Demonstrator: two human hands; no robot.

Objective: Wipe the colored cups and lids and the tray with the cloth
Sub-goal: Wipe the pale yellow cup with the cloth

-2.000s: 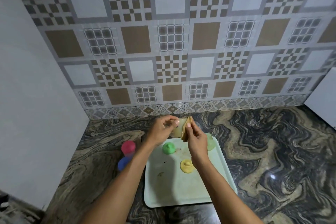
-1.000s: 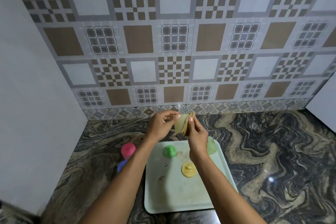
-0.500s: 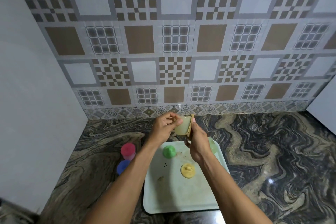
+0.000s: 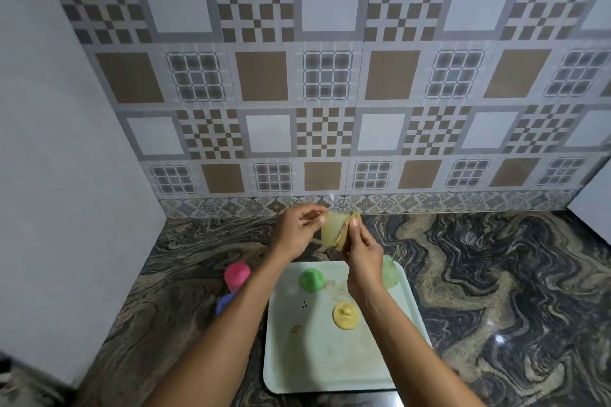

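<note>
Head view — left fingers [image 4: 309, 215] round near-upright yellow cup [image 4: 331, 230] — right fingers [image 4: 354, 223] round cloth [image 4: 346, 236].

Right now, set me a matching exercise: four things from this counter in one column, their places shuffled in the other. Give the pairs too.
1 pink cup
2 yellow lid
3 yellow cup
4 cloth

a in the right hand
b on the counter, left of the tray
c in the left hand
d on the tray

Pairs: 1-b, 2-d, 3-c, 4-a.
</note>
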